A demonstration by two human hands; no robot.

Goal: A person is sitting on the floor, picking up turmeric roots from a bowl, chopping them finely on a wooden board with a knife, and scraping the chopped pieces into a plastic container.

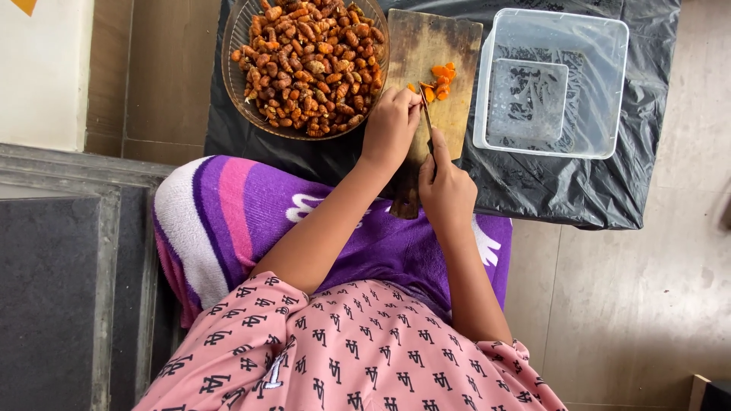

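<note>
A wooden cutting board (434, 38) lies on black plastic sheeting, with a small heap of orange cut pieces (439, 81) on it. My left hand (390, 125) presses down on a piece at the board's left side, fingers curled. My right hand (447, 190) grips a knife (428, 125) by its handle, the blade pointing up toward the cut pieces, just right of my left fingers. A round bowl (236, 46) heaped with brown-orange turmeric roots (308, 61) sits left of the board.
An empty clear plastic container (552, 80) stands right of the board. The black sheeting (533, 190) covers the floor under everything. A purple, pink and white striped towel (228, 213) lies across my lap. Tiled floor spreads to the right; a dark step is at left.
</note>
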